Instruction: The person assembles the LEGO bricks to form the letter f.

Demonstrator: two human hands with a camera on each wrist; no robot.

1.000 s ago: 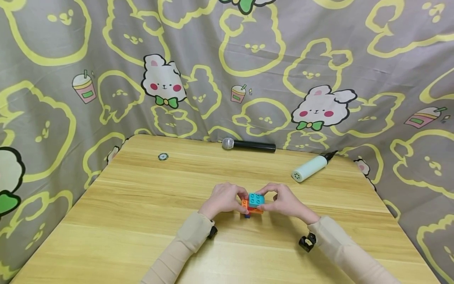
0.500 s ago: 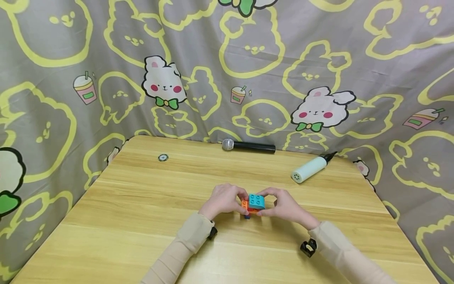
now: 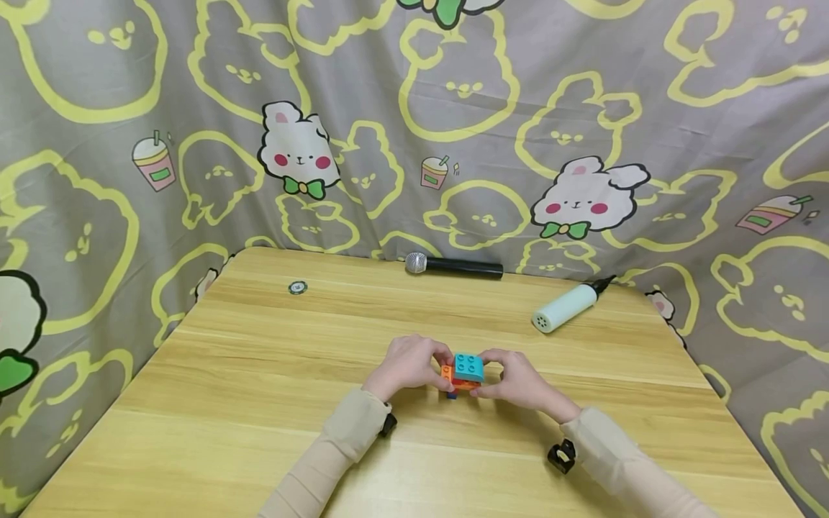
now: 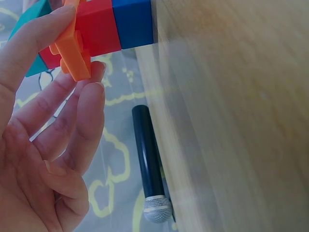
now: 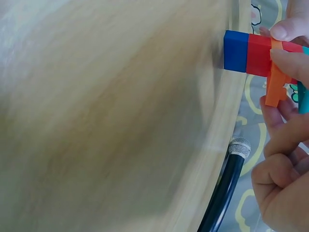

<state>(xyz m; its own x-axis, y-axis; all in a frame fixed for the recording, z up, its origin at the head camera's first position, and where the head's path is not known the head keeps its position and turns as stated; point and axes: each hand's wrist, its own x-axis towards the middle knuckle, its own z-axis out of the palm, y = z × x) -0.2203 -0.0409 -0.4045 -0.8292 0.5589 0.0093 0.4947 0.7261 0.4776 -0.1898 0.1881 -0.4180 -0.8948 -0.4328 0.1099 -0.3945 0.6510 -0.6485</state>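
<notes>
A stack of building blocks stands upright near the table's middle. Its blue block (image 4: 133,24) is at the bottom, with a red block (image 4: 99,29) above it. Over that lies a long orange block (image 5: 275,87) that juts out sideways. More red and a teal block (image 3: 468,366) with several studs top the stack. My left hand (image 3: 409,364) pinches the orange block's left end between thumb and fingers. From the other side, my right hand (image 3: 521,381) grips the orange block's right end, its thumb in front and its fingers behind, close under the teal block.
Along the back edge of the wooden table (image 3: 259,403) lies a black microphone (image 3: 463,268). A pale green hand pump (image 3: 566,308) is at the back right, and a small round chip (image 3: 298,287) at the back left. Patterned cloth (image 3: 363,86) hangs behind.
My right thumb has slid down from the teal block to the orange block below it, and the right hand has lowered slightly. The left hand keeps its hold in place.
</notes>
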